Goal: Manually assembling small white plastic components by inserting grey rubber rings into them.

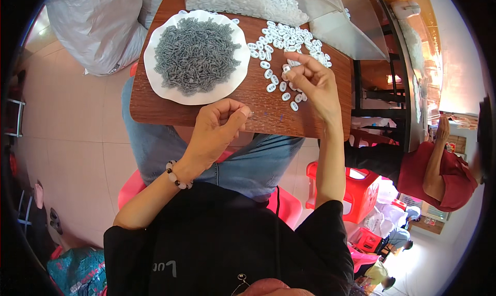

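Note:
My left hand (219, 123) is closed in a pinch at the table's front edge, below the plate. A tiny see-through piece (251, 114) sticks out from its thumb and fingertip; its kind is too small to tell. My right hand (315, 81) pinches a white oval two-hole piece (287, 70) between thumb and fingers, above the scattered pieces. Many more white oval pieces (281, 35) lie loose on the brown table (258, 97). To their left, a white wavy-rimmed plate (151, 63) holds a heap of small grey translucent parts (199, 55).
Behind the pieces lies a mass of see-through small parts (248, 1) beside a clear plastic sheet or bin wall (346, 35). A big white sack (98, 27) stands left of the table. Red stools (349, 192) and a person in a red shirt (436, 174) are at right.

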`<state>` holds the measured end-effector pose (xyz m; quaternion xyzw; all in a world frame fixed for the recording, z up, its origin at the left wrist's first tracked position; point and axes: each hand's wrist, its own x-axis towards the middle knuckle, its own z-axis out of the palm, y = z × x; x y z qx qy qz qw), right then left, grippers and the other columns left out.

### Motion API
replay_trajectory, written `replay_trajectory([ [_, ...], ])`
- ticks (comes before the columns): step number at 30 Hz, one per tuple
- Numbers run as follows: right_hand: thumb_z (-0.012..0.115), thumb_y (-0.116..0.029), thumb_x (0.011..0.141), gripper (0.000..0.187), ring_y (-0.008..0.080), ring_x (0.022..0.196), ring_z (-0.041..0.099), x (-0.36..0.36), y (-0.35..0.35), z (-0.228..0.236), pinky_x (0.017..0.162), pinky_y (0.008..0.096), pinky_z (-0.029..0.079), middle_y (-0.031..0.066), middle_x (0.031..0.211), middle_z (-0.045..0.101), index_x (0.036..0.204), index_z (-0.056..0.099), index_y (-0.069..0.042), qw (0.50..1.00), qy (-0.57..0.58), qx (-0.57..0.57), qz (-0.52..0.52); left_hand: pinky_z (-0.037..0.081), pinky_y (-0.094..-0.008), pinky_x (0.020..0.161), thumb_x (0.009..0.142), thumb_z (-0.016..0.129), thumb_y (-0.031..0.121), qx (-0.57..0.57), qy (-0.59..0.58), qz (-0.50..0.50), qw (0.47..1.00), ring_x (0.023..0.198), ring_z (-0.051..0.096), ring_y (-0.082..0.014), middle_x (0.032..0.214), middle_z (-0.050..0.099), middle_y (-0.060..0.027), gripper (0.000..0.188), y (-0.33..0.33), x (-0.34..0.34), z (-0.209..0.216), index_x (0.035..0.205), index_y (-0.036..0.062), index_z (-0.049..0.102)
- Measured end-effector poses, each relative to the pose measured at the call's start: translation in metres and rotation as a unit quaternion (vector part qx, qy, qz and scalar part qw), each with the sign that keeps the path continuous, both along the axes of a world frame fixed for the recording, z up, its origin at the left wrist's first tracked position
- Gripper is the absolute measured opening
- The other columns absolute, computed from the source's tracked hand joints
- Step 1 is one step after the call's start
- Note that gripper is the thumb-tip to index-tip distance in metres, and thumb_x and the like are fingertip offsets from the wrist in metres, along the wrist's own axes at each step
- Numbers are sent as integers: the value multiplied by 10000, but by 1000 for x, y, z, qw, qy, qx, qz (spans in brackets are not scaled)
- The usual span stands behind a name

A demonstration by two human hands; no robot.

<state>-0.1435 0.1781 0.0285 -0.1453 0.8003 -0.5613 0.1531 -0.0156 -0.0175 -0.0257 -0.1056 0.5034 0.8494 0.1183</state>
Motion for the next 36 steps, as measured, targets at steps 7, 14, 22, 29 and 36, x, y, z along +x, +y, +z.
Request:
replay_trajectory([
  [7,642,-88,872,137,83,715,609,48,-7,-5,625,209,459,90,850,688,969,642,9,994,-87,-71,-8,347,-147,508,914,602,220,-6,-9,-4,1000,580,454,-5,707,548,47,180,4,-1,2,926,41,622],
  [14,661,-93,857,145,78,723,607,71,-15,-11,605,197,452,58,813,665,963,630,1,987,-123,-103,-26,361,-156,506,904,613,188,8,5,8,1000,588,475,2,699,578,31,188,5,0,-1,912,0,615],
  [22,686,-91,842,111,62,636,570,77,-20,-16,587,193,448,41,740,653,879,641,2,993,-91,-70,-7,357,-148,504,910,612,194,22,-4,-5,1000,569,460,-13,704,569,24,177,5,1,-1,936,20,625],
  [29,667,-118,868,118,52,627,561,81,-19,-17,577,185,437,54,752,673,877,654,-1,990,-118,-64,-34,359,-149,506,912,607,186,22,-7,-10,1000,573,465,-11,707,570,23,175,5,0,1,945,14,623],
  [36,663,-129,873,136,56,651,581,83,-19,-19,562,177,432,48,751,670,937,642,-10,988,-119,-68,-75,364,-146,514,913,605,184,12,-7,-7,1000,583,469,-10,708,570,24,177,5,1,-2,947,10,622],
])
